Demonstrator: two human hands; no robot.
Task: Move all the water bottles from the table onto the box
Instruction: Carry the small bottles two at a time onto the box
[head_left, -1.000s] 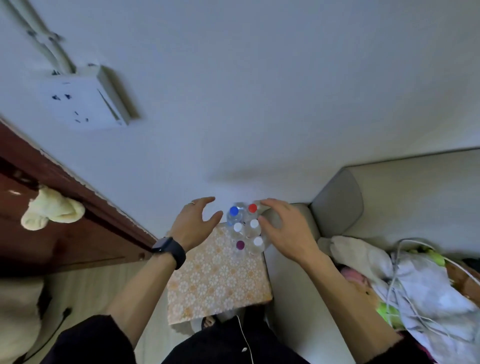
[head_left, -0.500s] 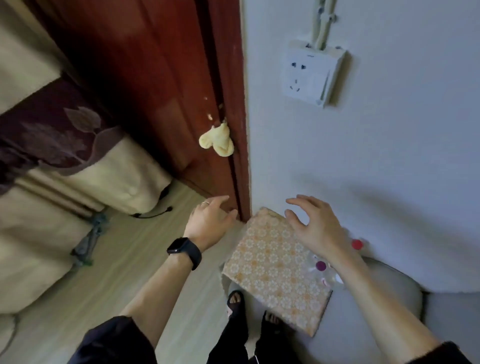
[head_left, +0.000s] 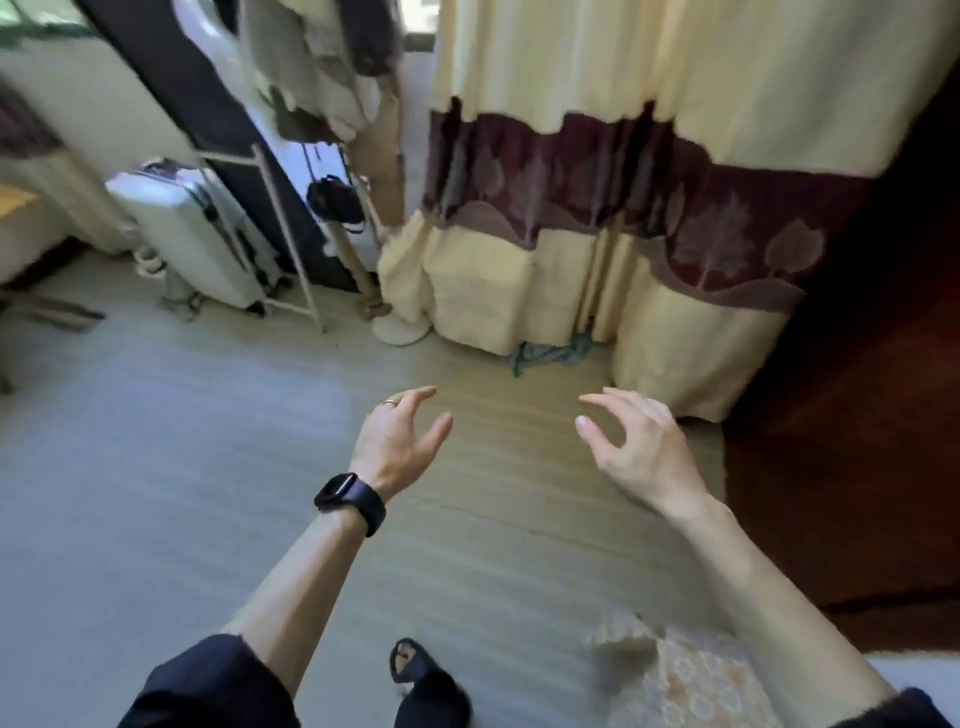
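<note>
My left hand (head_left: 397, 441), with a black watch on the wrist and a ring on a finger, hovers over the wooden floor with fingers spread and nothing in it. My right hand (head_left: 636, 447) is held out beside it, also empty with fingers apart. Only a corner of the floral-patterned box (head_left: 691, 675) shows at the bottom right, partly hidden under my right forearm. No water bottles and no table are in view. The picture is blurred by motion.
A cream and maroon curtain (head_left: 597, 208) hangs ahead, with a dark wooden door (head_left: 857, 415) to its right. A white suitcase (head_left: 192, 234) leans at the left beside a metal rack (head_left: 291, 228) with clothes. My foot in a black sandal (head_left: 415, 670) is at the bottom.
My view has swung left, away from the wall, box and bottles, toward the floor and curtain. Both hands came off the bottles on the box and now hang empty over the floor.
</note>
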